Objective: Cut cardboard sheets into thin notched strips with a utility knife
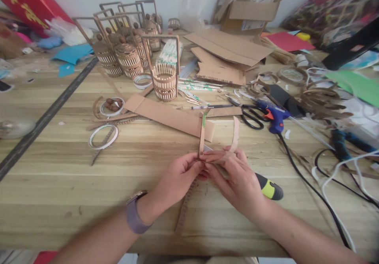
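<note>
My left hand (pixel 180 177) pinches the lower end of a narrow cardboard strip (pixel 202 135) that stands up from the fingers, with a green patch near its bent top. My right hand (pixel 237 177) meets it there, fingertips closed on the same end. A pale, thin curled strip (pixel 235 133) rises from between the right fingers; its lower end is partly hidden. Beneath the hands lies a ridged cardboard strip (pixel 186 208). A black and yellow-green tool handle (pixel 271 189) shows beside my right hand, its front part hidden.
Ahead lie a flat cardboard piece (pixel 168 116), black-handled scissors (pixel 251 116) and a blue glue gun (pixel 275 116). A small stick basket (pixel 165 84) stands behind, near several lidded ones (pixel 128 58). Tape rolls (pixel 103 136) lie left. Cables (pixel 314 201) cross the right side.
</note>
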A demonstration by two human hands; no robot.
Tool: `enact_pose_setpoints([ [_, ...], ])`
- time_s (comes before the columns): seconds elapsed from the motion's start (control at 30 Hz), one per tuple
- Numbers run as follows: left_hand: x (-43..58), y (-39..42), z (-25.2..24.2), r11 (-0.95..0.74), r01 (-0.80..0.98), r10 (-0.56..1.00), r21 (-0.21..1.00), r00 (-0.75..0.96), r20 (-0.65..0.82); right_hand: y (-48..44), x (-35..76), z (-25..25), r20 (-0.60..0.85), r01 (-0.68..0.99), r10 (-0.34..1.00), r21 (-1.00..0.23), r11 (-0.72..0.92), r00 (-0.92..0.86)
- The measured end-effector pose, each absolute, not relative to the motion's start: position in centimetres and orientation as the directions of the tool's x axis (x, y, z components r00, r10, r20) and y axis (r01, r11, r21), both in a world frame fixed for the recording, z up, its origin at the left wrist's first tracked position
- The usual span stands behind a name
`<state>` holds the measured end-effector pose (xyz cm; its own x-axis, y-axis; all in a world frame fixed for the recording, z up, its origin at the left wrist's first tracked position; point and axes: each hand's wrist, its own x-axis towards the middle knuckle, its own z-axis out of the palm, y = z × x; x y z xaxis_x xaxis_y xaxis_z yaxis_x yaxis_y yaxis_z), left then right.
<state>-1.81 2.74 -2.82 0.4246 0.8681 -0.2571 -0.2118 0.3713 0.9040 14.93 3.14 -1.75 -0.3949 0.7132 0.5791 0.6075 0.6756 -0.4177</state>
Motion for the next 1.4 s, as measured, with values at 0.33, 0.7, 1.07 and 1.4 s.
enact_pose_setpoints([
  [0.33, -1.96, 2.59, -2.93, 0.365, -0.166, 0.851, 0.916, 0.459, -0.256, 3.36, 15.34, -1.69, 0.543, 0.617, 0.743, -0.444, 0.65, -0.393],
  [0.7, -1.81, 2.74, -2.62, 0.367, -0.193, 0.872, 0.91, 0.412, -0.264, 3.14, 15.1, -1.7, 0.575, 0.608, 0.714, -0.416, 0.676, -0.4],
  [1.07, -1.95, 2.7, -2.86, 0.378, -0.17, 0.854, 0.91, 0.443, -0.272, 3.2, 15.41, -1.62, 0.544, 0.628, 0.744, -0.435, 0.646, -0.388],
  [1.4, -1.81, 2.89, -2.72, 0.386, -0.212, 0.875, 0.898, 0.394, -0.283, 3.15, 15.12, -1.95, 0.567, 0.614, 0.718, -0.413, 0.672, -0.404],
])
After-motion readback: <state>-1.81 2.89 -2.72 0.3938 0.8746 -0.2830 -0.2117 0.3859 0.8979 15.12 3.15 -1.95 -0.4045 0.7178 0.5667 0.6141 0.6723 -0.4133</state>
